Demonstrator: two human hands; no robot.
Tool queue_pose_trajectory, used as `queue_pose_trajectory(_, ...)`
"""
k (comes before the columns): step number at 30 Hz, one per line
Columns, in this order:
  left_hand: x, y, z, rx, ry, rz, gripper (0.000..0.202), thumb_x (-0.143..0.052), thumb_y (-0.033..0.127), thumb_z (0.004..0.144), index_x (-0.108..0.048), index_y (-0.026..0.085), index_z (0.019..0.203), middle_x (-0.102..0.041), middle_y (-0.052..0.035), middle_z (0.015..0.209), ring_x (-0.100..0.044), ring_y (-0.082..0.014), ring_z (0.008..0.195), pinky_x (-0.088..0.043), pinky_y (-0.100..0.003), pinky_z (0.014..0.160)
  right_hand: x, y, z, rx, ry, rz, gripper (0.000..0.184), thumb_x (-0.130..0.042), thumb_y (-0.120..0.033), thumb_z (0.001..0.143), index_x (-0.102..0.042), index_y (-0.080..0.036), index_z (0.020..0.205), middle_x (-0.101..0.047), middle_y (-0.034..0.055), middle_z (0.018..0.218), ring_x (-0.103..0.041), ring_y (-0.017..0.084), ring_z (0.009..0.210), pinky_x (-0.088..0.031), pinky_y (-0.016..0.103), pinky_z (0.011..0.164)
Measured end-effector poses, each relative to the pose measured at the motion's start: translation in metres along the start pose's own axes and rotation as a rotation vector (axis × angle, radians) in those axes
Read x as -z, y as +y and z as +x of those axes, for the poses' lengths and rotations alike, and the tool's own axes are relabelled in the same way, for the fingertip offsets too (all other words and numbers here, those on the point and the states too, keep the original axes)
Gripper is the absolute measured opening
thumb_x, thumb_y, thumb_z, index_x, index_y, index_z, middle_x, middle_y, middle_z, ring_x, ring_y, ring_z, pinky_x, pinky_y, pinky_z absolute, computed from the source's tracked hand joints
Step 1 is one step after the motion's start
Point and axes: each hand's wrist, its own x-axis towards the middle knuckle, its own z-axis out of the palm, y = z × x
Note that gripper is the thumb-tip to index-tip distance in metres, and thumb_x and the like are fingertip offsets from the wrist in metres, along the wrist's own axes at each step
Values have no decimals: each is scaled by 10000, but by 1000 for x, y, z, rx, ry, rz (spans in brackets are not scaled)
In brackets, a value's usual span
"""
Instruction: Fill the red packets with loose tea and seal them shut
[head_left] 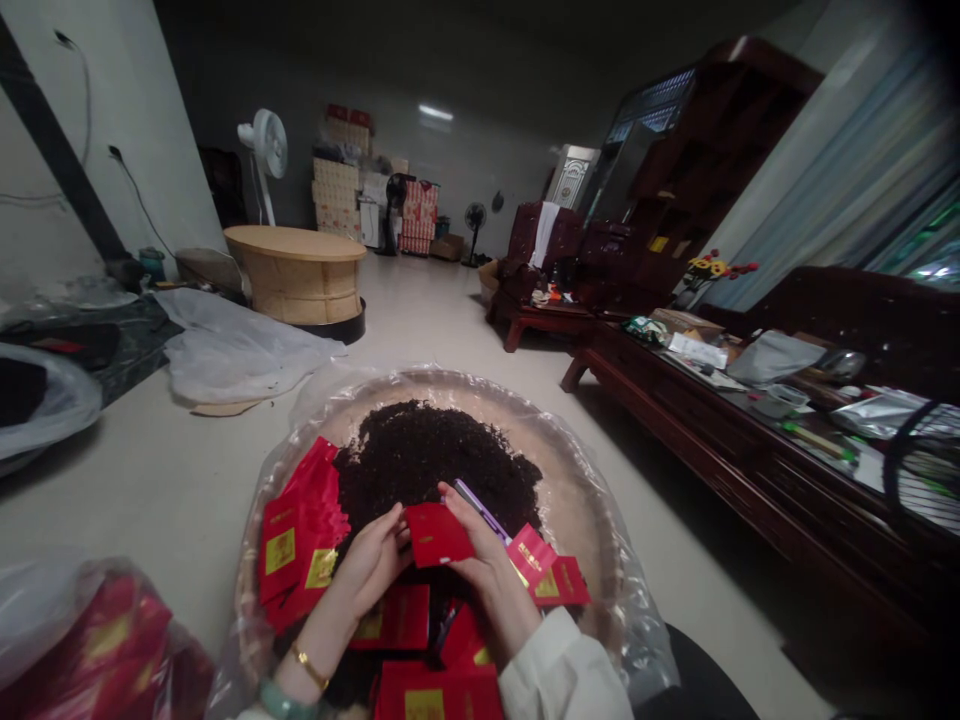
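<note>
Both my hands hold one small red packet (437,534) over a heap of dark loose tea (435,455). My left hand (373,560) pinches the packet's left edge. My right hand (480,550) grips its right side and also carries a thin purple tool (480,508) between the fingers. The tea lies in a wide, shallow round basket (577,500) lined with clear plastic. A fanned stack of red packets with gold labels (296,545) leans at the basket's left. More red packets (551,575) lie to the right and in front of my wrists.
A plastic bag of red packets (105,640) sits at the lower left. Clear plastic sheets (225,350) and a round bamboo tub (300,270) lie on the floor beyond. A long dark wooden table (750,430) with clutter runs along the right. Fans and stacked boxes stand at the back.
</note>
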Motion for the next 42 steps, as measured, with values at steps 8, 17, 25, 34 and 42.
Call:
queue_pose_trajectory(8, 8, 0, -9, -662, 207, 1090, 544, -640, 220, 682, -564, 235, 1221, -635, -88, 1166, -508, -278, 1200, -349, -463, 1046, 6, -25, 8, 46, 219, -33, 291, -764, -362, 604, -619, -214, 808, -632, -29, 653, -576, 129, 557, -469, 255, 552)
queue_pose_trajectory(17, -4, 8, -17, -396, -10, 949, 329, -625, 291, 743, -684, 227, 1060, -681, -53, 1146, -578, -253, 1122, -351, -400, 1056, 0, -33, -5, 480, 338, -746, 174, -620, -345, 750, -693, -197, 804, -633, 45, 828, -583, 181, 776, -460, 304, 735)
queue_pose_trajectory(25, -21, 6, -19, -304, -104, 619, 136, -666, 167, 728, -737, 221, 831, -732, -29, 886, -605, -241, 970, -420, -265, 884, -17, -29, -20, 661, 209, -837, 94, -637, -314, 770, -717, -274, 800, -555, 50, 809, -528, 199, 781, -443, 343, 739)
queue_pose_trajectory(34, -15, 13, -4, 89, -218, 315, 366, -587, 419, 818, -652, 113, 1008, -727, -105, 796, -679, -204, 621, -509, -292, 605, -10, -33, -14, 577, 189, -749, 279, -665, -355, 749, -644, -254, 1007, -572, 16, 725, -554, 172, 685, -470, 312, 677)
queue_pose_trajectory(42, -9, 8, -7, 178, -174, 172, 336, -606, 358, 825, -622, 100, 1039, -722, -148, 904, -705, -225, 672, -568, -326, 610, -11, -35, -3, 490, 165, -881, 293, -716, -409, 673, -587, -205, 508, -525, 6, 627, -486, 139, 577, -403, 267, 546)
